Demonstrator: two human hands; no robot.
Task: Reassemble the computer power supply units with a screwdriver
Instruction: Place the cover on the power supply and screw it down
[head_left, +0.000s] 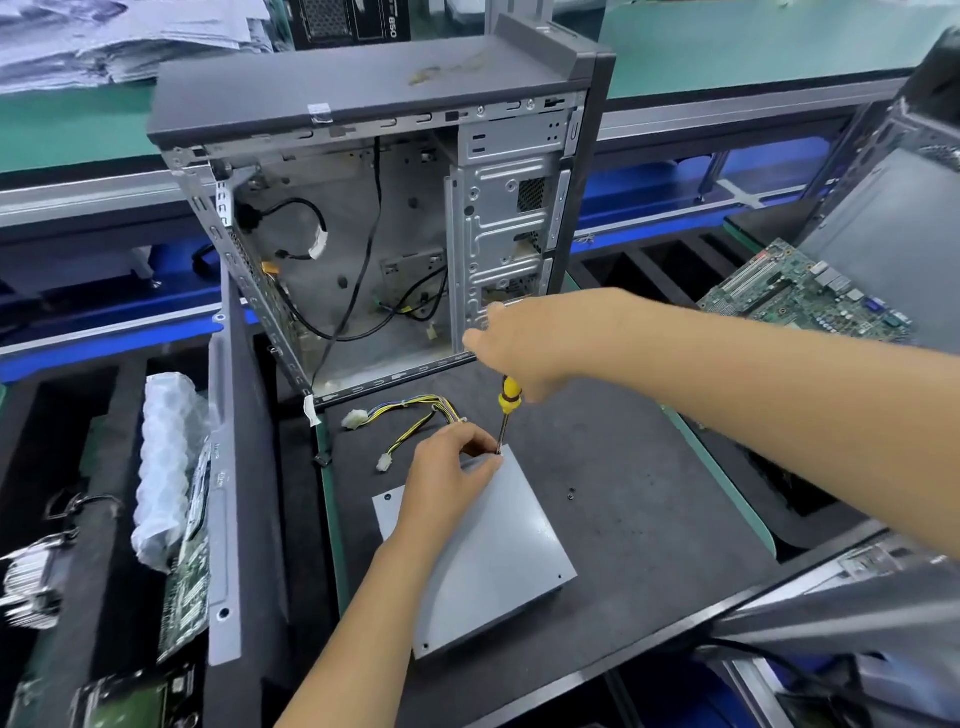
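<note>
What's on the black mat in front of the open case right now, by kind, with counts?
Power supply unit: 1
Screwdriver: 1
White cable connectors: 2
Loose black screw: 1
Total: 5

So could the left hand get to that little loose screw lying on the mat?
Probably yes. The loose screw lies alone on the open mat, just right of the power supply. But the left hand is busy steadying the screwdriver tip.

White "850" printed sideways on black box (349, 21) behind the open computer case (374, 208), other print unreadable
</note>
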